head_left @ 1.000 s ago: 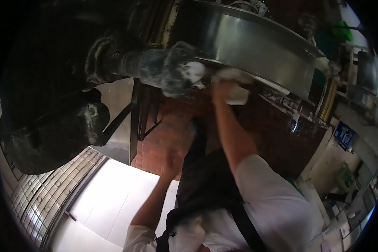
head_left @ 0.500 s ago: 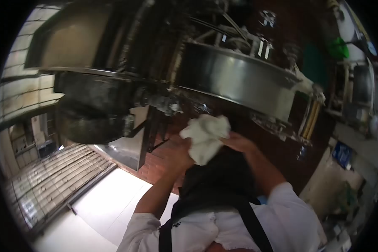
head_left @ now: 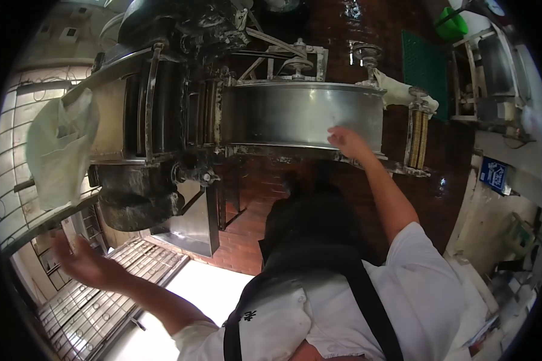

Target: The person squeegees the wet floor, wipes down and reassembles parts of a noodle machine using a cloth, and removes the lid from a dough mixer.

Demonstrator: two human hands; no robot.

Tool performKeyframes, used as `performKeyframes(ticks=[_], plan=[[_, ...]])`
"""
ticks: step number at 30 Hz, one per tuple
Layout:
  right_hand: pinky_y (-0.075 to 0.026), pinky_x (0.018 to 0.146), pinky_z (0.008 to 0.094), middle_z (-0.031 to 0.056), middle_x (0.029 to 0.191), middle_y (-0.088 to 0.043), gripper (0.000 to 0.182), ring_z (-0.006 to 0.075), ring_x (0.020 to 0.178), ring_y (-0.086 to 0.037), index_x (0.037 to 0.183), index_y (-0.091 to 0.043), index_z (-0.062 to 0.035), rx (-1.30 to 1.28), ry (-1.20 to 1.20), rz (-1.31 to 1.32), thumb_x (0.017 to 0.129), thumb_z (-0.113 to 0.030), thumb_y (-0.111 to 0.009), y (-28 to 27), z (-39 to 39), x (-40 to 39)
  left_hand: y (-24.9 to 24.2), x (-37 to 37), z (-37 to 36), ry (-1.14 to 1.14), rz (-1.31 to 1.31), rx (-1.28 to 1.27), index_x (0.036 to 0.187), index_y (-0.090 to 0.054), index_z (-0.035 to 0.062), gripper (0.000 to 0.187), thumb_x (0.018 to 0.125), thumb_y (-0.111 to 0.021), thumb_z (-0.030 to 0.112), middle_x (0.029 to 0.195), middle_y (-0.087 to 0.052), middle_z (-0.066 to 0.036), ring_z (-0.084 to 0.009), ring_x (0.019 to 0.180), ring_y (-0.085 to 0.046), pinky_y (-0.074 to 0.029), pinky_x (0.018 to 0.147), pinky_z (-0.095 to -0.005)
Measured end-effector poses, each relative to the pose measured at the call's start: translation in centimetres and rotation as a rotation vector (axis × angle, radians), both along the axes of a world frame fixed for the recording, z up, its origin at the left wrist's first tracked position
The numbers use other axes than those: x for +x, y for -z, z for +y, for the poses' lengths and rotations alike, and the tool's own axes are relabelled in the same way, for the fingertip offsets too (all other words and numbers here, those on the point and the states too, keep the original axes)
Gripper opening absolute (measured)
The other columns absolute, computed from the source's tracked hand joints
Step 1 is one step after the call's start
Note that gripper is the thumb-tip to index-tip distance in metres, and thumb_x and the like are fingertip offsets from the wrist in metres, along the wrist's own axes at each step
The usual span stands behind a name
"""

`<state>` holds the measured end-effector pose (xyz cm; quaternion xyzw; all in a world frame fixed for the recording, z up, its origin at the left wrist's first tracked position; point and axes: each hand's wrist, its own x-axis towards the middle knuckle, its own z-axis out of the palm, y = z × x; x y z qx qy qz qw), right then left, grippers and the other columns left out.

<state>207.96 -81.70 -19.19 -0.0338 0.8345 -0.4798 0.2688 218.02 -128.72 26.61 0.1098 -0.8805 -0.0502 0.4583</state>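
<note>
At the far left, a pale white cloth (head_left: 63, 150) is spread out, overlapping the window bars and the end of the machine. My left hand (head_left: 87, 263) is just below it, fingers open and pointing up, with a visible gap between hand and cloth. On the other side, my right hand (head_left: 346, 142) is over the near edge of a shiny metal trough (head_left: 295, 114), fingers loosely apart and nothing in them. The trough belongs to a dark roller machine (head_left: 140, 192) with greasy, dusty gear housings.
Brass-coloured rollers (head_left: 418, 138) stand at the trough's right end, with another pale cloth (head_left: 394, 90) beside them. A metal chute (head_left: 190, 222) slopes below the machine. A green mat (head_left: 424, 72) lies on the reddish floor; a blue packet (head_left: 494, 174) is at right.
The cloth has left both hands and moved from in front of my body to the far left. My left arm has stretched out left; my right hand has moved up over the trough.
</note>
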Motion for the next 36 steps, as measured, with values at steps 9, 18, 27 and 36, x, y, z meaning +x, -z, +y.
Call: performKeyframes(ticks=[9, 18, 27, 36], plan=[[-0.053, 0.080, 0.0377, 0.0139, 0.097, -0.069, 0.037, 0.0259, 0.087, -0.067, 0.123, -0.062, -0.0023, 0.079, -0.028, 0.109, 0.096, -0.027, -0.067, 4.5, -3.4, -3.9, 33.3, 1.0, 13.3, 0.596, -1.338, 0.973, 0.130, -0.060, 0.0002, 0.040, 0.098, -0.062, 0.024, 0.108, -0.070, -0.017, -0.0292, 0.099, -0.068, -0.053, 0.087, -0.0381], [-0.054, 0.061, 0.0324, 0.0032, 0.075, -0.058, 0.042, 0.0202, 0.069, -0.065, 0.101, -0.058, -0.0075, -0.419, 0.166, -0.482, 0.103, -0.048, -0.045, 3.9, -28.2, -18.3, 40.0, -11.8, 7.4, 0.249, -0.623, 1.034, 0.137, -0.053, -0.0015, 0.046, 0.102, -0.058, 0.027, 0.135, -0.058, -0.019, -0.0300, 0.126, -0.054, -0.041, 0.107, -0.0390], [-0.048, 0.096, 0.0594, 0.0168, 0.120, -0.059, 0.057, 0.0340, 0.108, -0.059, 0.135, -0.051, -0.0082, -0.633, 0.470, -0.784, 0.103, -0.054, -0.040, 10.8, -37.5, -28.2, 48.2, -20.9, -1.6, 0.137, -0.381, 0.633, 0.142, -0.045, 0.0011, 0.057, 0.102, -0.058, 0.039, 0.138, -0.052, -0.023, -0.0324, 0.128, -0.051, -0.040, 0.109, -0.0428], [-0.035, 0.050, 0.0371, 0.0061, 0.069, -0.046, 0.025, 0.0213, 0.056, -0.043, 0.079, -0.053, -0.0130, -0.728, 0.633, -0.934, 0.098, -0.028, -0.045, 14.1, -39.5, -29.9, 50.9, -23.5, -3.0, -0.161, -0.493, 0.175, 0.145, -0.043, -0.0020, 0.070, 0.100, -0.054, 0.051, 0.144, -0.048, -0.027, -0.0471, 0.136, -0.041, -0.037, 0.110, -0.0547]])
